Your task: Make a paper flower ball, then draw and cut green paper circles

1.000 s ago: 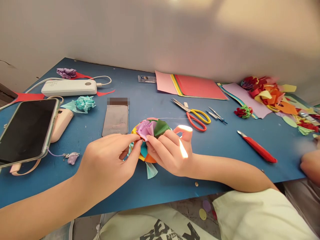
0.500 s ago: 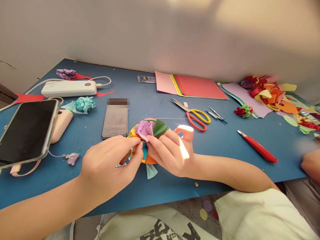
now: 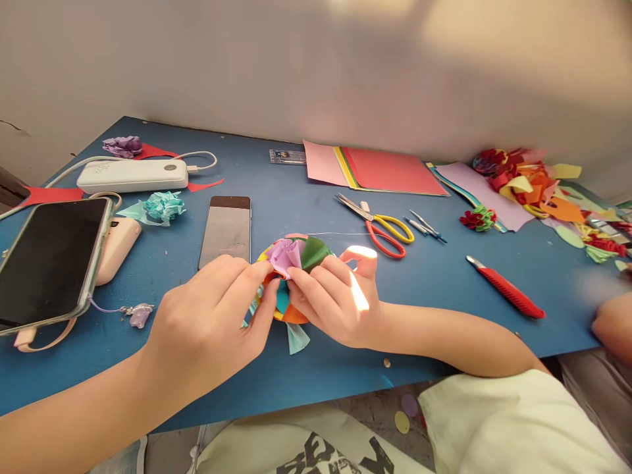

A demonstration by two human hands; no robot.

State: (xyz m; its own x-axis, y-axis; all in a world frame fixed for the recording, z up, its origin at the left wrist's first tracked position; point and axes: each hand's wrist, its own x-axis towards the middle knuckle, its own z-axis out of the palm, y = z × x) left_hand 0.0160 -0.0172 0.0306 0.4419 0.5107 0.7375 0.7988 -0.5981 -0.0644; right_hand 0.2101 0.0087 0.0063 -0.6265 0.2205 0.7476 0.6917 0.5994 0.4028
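Head view, paper cluster: a many-coloured bunch of folded paper (image 3: 285, 255) sat between the person's two hands, above the front half of the blue counter (image 3: 281, 382), with a pale blue strip (image 3: 297, 339) poking out below.
Left hand: the left hand (image 3: 202, 319) had thumb and forefinger narrowly apart at the bunch's red-orange edge; whether they nipped it, I could not tell.
Right hand: the right hand (image 3: 336, 299) held the bunch from the other side, a fingertip against the lilac fold.
Pale line: a thin strand (image 3: 340, 234) ran from near the bunch towards the scissors (image 3: 378, 227); its ends were unclear.
Step in hand: judging by the fingers, small folds were being worked at the edge.
Next move: it seemed to call for a light left-hand pinch and a steady right hand, so the folds kept their shape.
Round about: a phone (image 3: 224, 230) lay just beyond the left hand, and a red-handled cutter (image 3: 508, 289) well to the right.
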